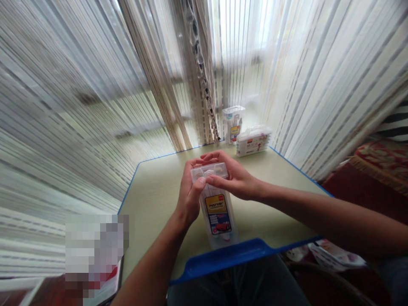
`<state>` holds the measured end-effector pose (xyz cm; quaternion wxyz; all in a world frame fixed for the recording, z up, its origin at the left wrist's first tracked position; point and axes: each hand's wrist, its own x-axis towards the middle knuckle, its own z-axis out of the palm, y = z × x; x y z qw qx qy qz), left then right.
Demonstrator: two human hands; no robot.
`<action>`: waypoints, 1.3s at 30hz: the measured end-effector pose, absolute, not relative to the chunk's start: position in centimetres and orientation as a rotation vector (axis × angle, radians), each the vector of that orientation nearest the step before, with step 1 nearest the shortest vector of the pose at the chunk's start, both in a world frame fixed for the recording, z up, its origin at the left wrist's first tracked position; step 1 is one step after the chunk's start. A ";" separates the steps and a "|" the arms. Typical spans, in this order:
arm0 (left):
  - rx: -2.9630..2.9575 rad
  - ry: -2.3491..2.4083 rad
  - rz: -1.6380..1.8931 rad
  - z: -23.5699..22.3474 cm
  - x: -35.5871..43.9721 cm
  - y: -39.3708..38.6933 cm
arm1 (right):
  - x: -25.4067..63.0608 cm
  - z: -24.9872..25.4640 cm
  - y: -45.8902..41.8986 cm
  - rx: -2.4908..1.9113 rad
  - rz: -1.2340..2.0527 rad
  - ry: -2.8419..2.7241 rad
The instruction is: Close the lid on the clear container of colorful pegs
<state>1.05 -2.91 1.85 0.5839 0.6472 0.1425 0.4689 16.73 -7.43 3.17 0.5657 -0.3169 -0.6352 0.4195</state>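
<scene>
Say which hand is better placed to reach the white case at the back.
Right, probably: the right hand is nearer the white case; the left hand is farther, and both hold the marker box.

String curtains (79, 72) are hanging far, left and right; daylight is coming through, brightest at far center. Beaded strand (199, 59) is dangling far center. Pale blue-edged table (153, 191) is standing just in front. On the right, fringed red-patterned cloth (381, 162) is lying, striped black-and-white fabric (397, 123) is showing just beyond.
</scene>
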 end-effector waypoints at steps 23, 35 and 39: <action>1.663 0.346 1.132 2.1 0.8 -2.6 | 17.2 2.8 -7.5 -0.756 0.903 -1.586; 1.451 0.524 1.414 3.3 0.1 -0.7 | 16.8 0.6 -6.4 -0.757 1.457 -1.424; 1.410 0.560 1.464 3.3 0.2 -0.4 | 16.5 0.2 -6.4 -0.715 1.543 -1.436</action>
